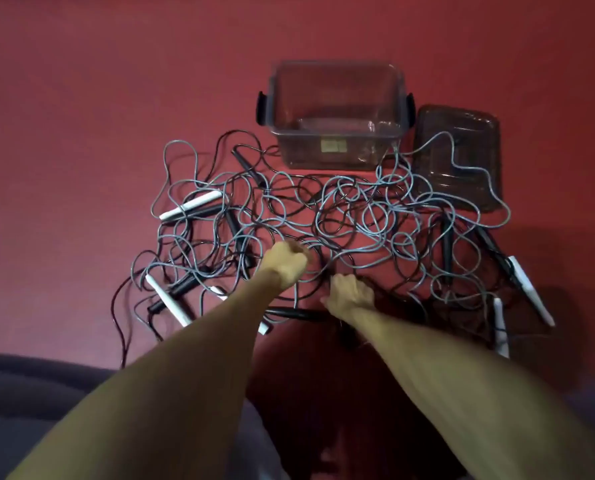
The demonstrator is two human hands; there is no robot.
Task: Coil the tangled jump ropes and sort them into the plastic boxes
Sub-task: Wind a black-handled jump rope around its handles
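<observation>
The jump ropes (341, 216) lie in one big messy pile in the middle of the red surface (116, 98). Thin blue-grey cords and black cords loop over and under each other. None of them is in a box.

The left hand (285, 263) is on the near middle of the pile. Its fingers are curled into a tight fist in the cords, and it grips some of them. The right hand (349, 296) is just beside it, a little nearer and to the right. Its fingers bend down into the ropes and pinch a black cord. The two hands are close but do not touch.

White handles stick out of the pile. One white handle (192, 205) is on the left side and another white handle (528, 292) is on the right side. A black handle (296, 313) lies flat, just near of the hands.

The clear plastic box (306, 154) stands at the far edge of the pile, open on top, and a few cords touch its front wall. It has black clips on its sides and a pale sticker (334, 146) on the front. Its lid (476, 133) lies flat to the right of the box, with a blue-grey loop over it.

A dark grey soft thing (29, 375) is at the near left.
</observation>
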